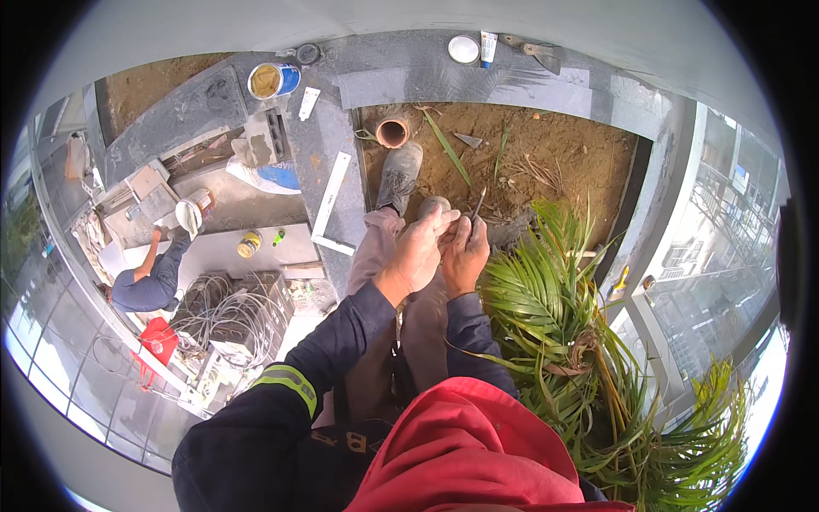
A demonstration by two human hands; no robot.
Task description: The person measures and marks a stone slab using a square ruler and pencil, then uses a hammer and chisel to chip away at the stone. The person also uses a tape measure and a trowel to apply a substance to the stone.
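Observation:
My left hand [415,258] and my right hand [465,253] are close together above my legs, near the edge of a soil bed [529,158]. From the closed right hand a slim, pointed metal tool [481,201] sticks up; its exact kind is too small to tell. The left fingers are pressed together beside the right hand, and whatever lies between them cannot be made out. Beyond the hands, my shoe [399,175] rests on the soil beside a terracotta pot [392,133]. Palm fronds [546,299] spread close to the right hand.
A paint can [273,81], a white lid [463,49], a tube [488,49] and scrapers [543,56] rest on the stone ledge. A white angle square [333,205] lies left. Farther left, another person [149,277] crouches near a bucket [194,211] and coiled cable [239,316].

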